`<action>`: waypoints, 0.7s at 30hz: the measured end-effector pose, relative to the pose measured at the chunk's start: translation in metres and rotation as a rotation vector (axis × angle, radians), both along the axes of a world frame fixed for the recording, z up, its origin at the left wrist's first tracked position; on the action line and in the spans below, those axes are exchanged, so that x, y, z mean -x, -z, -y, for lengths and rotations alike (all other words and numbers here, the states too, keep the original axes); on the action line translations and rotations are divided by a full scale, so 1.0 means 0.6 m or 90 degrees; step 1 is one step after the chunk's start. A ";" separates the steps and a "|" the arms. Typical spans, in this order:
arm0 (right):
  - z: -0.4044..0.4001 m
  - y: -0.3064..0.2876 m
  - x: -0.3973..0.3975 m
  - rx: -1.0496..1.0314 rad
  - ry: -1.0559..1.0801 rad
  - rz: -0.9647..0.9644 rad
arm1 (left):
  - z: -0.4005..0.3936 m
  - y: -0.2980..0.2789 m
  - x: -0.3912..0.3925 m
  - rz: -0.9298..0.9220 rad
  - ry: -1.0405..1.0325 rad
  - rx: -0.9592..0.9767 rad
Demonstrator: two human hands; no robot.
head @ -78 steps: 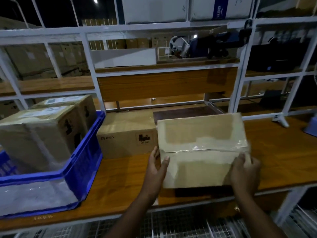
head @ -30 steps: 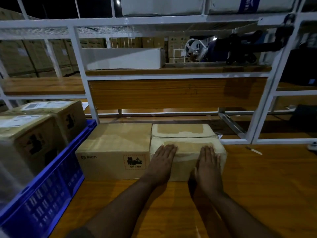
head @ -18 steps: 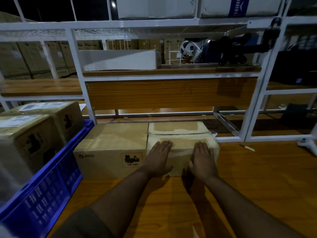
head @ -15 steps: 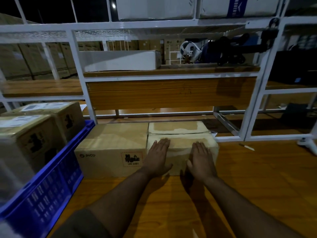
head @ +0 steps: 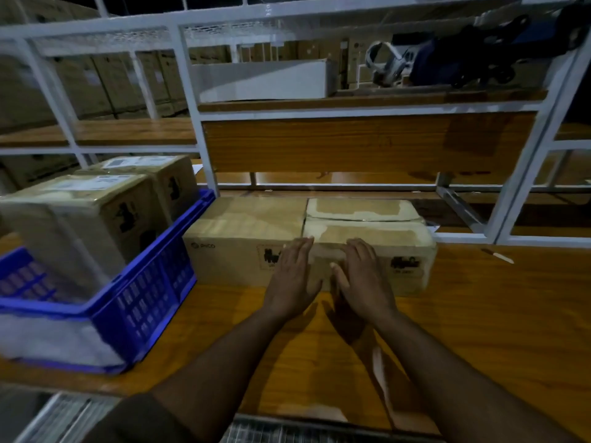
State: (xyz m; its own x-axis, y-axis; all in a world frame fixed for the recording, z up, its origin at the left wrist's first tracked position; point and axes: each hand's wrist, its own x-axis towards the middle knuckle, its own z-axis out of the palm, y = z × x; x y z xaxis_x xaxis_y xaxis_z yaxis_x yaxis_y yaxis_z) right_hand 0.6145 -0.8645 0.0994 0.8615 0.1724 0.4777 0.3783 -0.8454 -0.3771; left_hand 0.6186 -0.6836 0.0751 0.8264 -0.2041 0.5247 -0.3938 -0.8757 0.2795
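Left hand [head: 292, 276] and right hand [head: 361, 279] press flat, fingers straight, on the taped box [head: 367, 233]; it stands on the tabletop [head: 486, 318] at 12 o'clock; second box [head: 246, 231] touches it at 9 o'clock.

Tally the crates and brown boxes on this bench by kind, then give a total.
Crate: 1
Crated boxes: 2
Bench boxes: 2
Total: 5
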 end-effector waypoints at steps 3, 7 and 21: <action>-0.045 0.003 0.023 -0.004 -0.056 0.010 | -0.029 0.002 0.044 0.030 -0.024 0.029; -0.120 0.018 0.055 -0.035 -0.135 0.004 | -0.083 0.006 0.108 0.028 -0.084 0.038; -0.430 0.068 0.257 -0.063 -0.369 0.006 | -0.375 0.070 0.428 0.059 -0.284 0.124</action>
State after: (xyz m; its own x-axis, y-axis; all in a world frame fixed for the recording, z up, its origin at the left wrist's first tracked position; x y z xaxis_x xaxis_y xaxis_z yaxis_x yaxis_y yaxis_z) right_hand 0.4605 -0.6064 0.0583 0.6361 0.5682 0.5221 0.7716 -0.4615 -0.4379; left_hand 0.3616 -0.4586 0.0329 0.7586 0.2680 0.5938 -0.0238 -0.8995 0.4364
